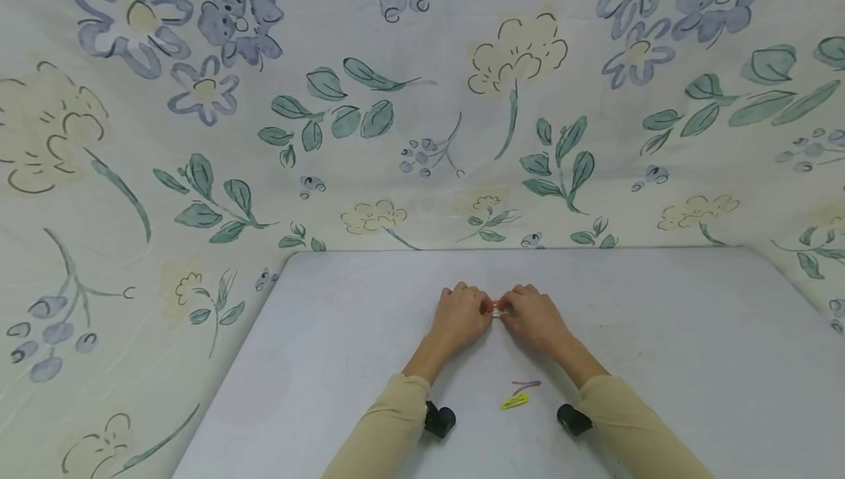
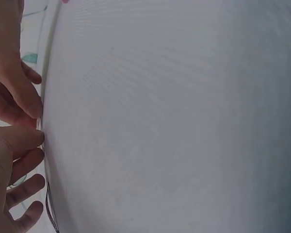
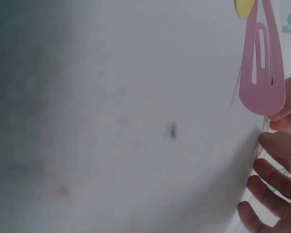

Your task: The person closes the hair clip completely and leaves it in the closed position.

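Note:
Out toward the table's far side my left hand and my right hand meet, fingertips close together. Between them they pinch a small whitish thing with a reddish edge. The fingers cover most of it, and I cannot tell its kind. Both wrist views show thumbs and forefingers nearly touching, the other fingers loosely bent. Nearer my body lies a pink snap hair clip, large in the right wrist view with its slotted end showing. Beside it rests a yellow snap hair clip.
The white table runs out to a floral cloth hanging behind and at the sides. Two black wrist devices sit under the sleeves. A thin dark loop shows along the table in the left wrist view.

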